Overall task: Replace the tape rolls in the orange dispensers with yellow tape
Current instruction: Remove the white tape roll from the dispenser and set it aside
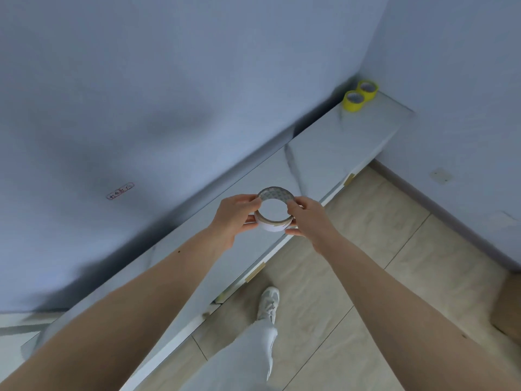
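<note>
A whitish tape roll (275, 224) with a cardboard core is held up between both hands above the white counter (332, 153). My left hand (235, 217) pinches its left rim, thumb on top and fingers underneath. My right hand (308, 217) pinches the right rim the same way. Two yellow tape rolls (359, 95) stand side by side, touching, at the far right end of the counter in the wall corner. No orange dispenser is in view.
The counter runs diagonally along the blue-grey wall (169, 94), with a small red label (120, 191) on it. Pale wood flooring (366, 263) lies to the right. My leg and white shoe (268, 304) stand beside the counter front.
</note>
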Available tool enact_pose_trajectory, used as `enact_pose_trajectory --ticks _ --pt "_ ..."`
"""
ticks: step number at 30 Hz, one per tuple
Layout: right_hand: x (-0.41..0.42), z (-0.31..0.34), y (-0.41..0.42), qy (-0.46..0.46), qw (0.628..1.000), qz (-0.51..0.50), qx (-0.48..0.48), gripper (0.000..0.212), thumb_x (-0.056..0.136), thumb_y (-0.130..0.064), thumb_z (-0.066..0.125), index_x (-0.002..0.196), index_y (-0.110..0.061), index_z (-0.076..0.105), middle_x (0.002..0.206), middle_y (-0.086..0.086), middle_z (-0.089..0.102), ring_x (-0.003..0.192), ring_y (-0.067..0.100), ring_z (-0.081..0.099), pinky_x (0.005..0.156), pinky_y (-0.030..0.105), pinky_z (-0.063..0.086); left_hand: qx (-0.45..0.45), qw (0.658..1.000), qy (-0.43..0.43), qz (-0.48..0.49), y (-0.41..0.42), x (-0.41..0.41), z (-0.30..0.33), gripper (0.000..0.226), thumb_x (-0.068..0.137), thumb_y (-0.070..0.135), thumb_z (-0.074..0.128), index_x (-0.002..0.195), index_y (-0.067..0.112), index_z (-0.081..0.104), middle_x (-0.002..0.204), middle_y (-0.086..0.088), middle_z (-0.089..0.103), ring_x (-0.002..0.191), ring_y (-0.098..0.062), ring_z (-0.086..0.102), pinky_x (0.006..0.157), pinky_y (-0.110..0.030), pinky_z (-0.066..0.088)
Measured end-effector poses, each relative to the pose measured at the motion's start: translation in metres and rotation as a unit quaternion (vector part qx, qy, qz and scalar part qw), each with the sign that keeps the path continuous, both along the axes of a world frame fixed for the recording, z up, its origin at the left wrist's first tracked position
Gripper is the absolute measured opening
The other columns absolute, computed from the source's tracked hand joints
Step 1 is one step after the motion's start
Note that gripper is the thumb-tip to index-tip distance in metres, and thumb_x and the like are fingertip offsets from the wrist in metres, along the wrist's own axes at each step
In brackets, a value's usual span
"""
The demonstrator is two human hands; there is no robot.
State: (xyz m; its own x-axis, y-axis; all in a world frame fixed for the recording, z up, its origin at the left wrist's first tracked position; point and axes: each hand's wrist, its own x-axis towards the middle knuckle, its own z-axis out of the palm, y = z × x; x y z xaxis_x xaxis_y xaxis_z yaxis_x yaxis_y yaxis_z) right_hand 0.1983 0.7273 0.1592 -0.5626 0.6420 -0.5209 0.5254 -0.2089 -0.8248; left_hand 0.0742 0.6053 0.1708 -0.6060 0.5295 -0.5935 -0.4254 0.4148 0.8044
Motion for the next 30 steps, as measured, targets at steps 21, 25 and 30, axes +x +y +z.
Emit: enact_pose_trajectory --ticks 21,25,30 --pt "0.03 0.01 0.301 -0.018 0.999 -0.022 0.022 0.03 0.1 -0.025 0.048 0.122 -0.011 0.062 0.115 0.01 0.063 0.096 0.027 0.063 0.076 0.038 0.06 0.013 0.999 -0.011 -0.049 0.306 0.019 -0.005 0.029 0.09 0.023 0.069 0.118 0.014 0.069 0.108 -0.008 0.075 0.095 -0.024 0.074 0.088 -0.035 0.058" --pt "0.043 0.01 0.361 -0.018 1.0 -0.012 0.02 0.027 0.099 -0.024 0.05 0.119 -0.012 0.062 0.105 0.009 0.063 0.084 0.022 0.06 0.086 0.048 0.059 0.016 0.999 -0.017 -0.029 0.361 0.039 -0.003 0.019 0.091 0.023 0.068 0.109 0.018 0.069 0.108 -0.008 0.074 0.097 -0.026 0.073 0.081 -0.031 0.057" --pt "0.044 0.003 0.427 -0.029 0.999 -0.024 -0.008 0.037 0.097 -0.031 0.054 0.131 -0.017 0.052 0.12 0.008 0.06 0.099 0.024 0.063 0.087 0.043 0.059 0.012 1.0 -0.023 -0.015 0.423 0.045 -0.007 0.011 0.091 0.023 0.068 0.102 0.02 0.068 0.109 -0.01 0.073 0.098 -0.027 0.072 0.077 -0.029 0.056"
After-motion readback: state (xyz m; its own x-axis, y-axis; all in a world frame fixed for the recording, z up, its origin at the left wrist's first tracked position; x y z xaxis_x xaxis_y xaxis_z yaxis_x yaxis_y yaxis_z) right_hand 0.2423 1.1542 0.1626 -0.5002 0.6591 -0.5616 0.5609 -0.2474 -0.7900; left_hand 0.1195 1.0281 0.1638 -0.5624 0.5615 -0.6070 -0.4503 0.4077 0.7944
